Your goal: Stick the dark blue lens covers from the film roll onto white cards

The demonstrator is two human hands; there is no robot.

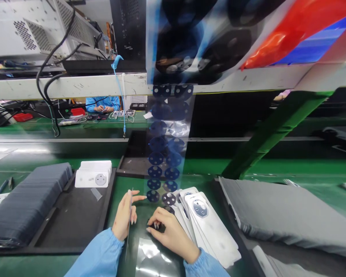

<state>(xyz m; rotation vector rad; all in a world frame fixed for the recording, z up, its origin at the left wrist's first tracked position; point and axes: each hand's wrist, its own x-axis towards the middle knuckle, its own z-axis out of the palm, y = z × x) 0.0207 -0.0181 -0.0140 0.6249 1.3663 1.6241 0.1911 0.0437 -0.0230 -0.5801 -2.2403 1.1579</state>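
Blue sleeves are closest to cam. Biggest stuff: gray stack on the R, then a black tray on the L w/ its own gray pile. Clear film strip hangs mid-view. White panels lie fanned just R of the right hand; its thumb + index curl close, can't tell if they're pinching smth. Left hand holds a thin panel edge-on, fingers spread, tips by the film's low discs.
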